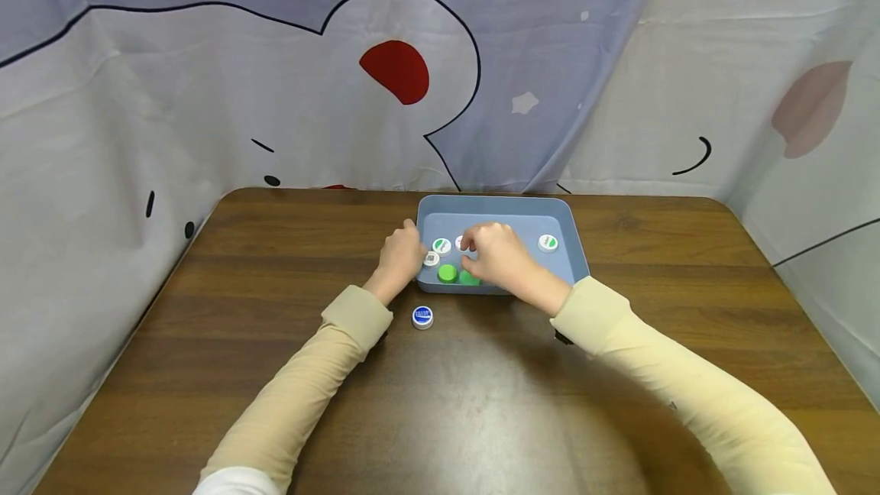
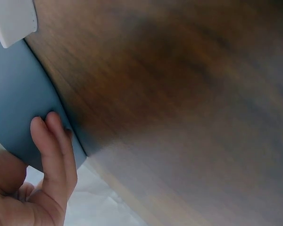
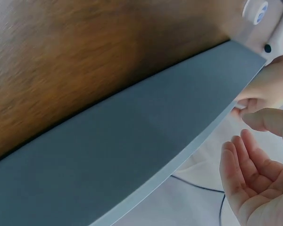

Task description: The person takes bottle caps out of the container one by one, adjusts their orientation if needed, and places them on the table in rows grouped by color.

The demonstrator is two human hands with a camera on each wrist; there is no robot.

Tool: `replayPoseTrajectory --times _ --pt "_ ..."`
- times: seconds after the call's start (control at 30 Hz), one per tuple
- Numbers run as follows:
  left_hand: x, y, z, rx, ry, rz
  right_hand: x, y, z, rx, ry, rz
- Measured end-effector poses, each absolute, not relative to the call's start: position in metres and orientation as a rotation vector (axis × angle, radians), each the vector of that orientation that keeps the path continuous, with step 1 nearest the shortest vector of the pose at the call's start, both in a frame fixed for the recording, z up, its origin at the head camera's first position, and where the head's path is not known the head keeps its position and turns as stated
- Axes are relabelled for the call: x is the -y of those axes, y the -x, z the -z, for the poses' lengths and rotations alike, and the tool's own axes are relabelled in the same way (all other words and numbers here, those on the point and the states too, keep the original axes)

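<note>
A shallow blue-grey tray (image 1: 574, 254) stands on the table. My left hand (image 1: 401, 257) is at its left edge. In the left wrist view, that hand's fingers (image 2: 54, 150) lie against the tray's outer wall, with the thumb side up by the rim. My right hand (image 1: 505, 257) hovers over the tray with bent fingers, thumb apart, and nothing visible between them. Below or beside it lie a bright green cap (image 1: 448, 273), a darker green cap (image 1: 470, 278) and a partly hidden white cap (image 1: 459, 244). Near the left hand are a green-printed white cap (image 1: 441, 246) and another white cap (image 1: 431, 259).
Another white cap with green print (image 1: 548, 243) lies in the tray's right part. In front of the tray, a white cap with blue print (image 1: 422, 317) sits on the brown wooden table (image 1: 440, 418). A patterned curtain (image 1: 275, 98) hangs behind the table.
</note>
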State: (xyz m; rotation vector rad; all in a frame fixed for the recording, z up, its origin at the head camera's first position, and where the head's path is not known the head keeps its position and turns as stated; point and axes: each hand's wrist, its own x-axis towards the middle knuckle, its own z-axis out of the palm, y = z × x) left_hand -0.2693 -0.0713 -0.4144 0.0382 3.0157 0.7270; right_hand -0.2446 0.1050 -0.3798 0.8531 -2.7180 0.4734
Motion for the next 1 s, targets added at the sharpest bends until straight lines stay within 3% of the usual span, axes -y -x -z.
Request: replayPoseTrajectory --times 0.5,1.0 --pt "0.07 0.268 0.413 -3.013 -0.027 -0.737 -0.142 0.267 0.382 2.905 -0.592 -0.465" --pt "0.07 0.268 0.413 -3.037 -0.039 -0.728 -0.164 0.275 0.393 2.927 -0.575 -0.363"
